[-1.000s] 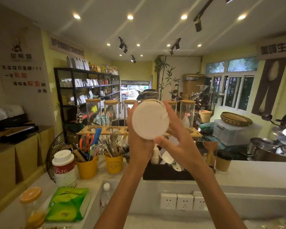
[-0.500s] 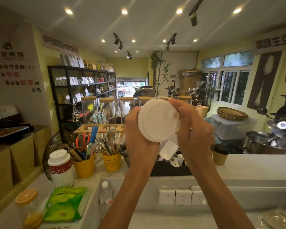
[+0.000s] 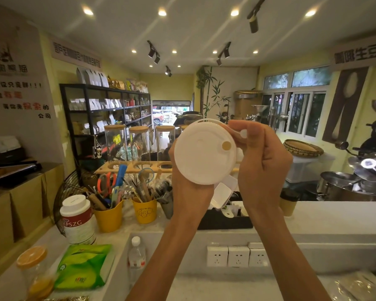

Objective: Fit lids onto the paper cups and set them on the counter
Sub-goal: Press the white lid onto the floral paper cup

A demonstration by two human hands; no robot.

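Observation:
A white plastic lid (image 3: 201, 152) is held up at chest height, facing me, with a small round drink hole showing brown at its right side. My left hand (image 3: 188, 192) grips the lid and the cup behind it from below; the cup itself is hidden. My right hand (image 3: 262, 161) pinches the lid's small white plug tab (image 3: 241, 134), which is lifted off the hole. On the grey counter (image 3: 334, 216) at the right stands a brown paper cup with a black lid (image 3: 289, 202).
A black organiser tray (image 3: 225, 221) with sachets and a white scoop sits on the counter under my hands. Two yellow tool pots (image 3: 143, 210), a white canister (image 3: 78, 220), a green packet and a water bottle (image 3: 136, 257) are at the left. Wall sockets (image 3: 237, 256) line the counter front.
The view and my hands shifted slightly. My right hand moved from the lid's rim to its plug tab and lifted it, uncovering the drink hole.

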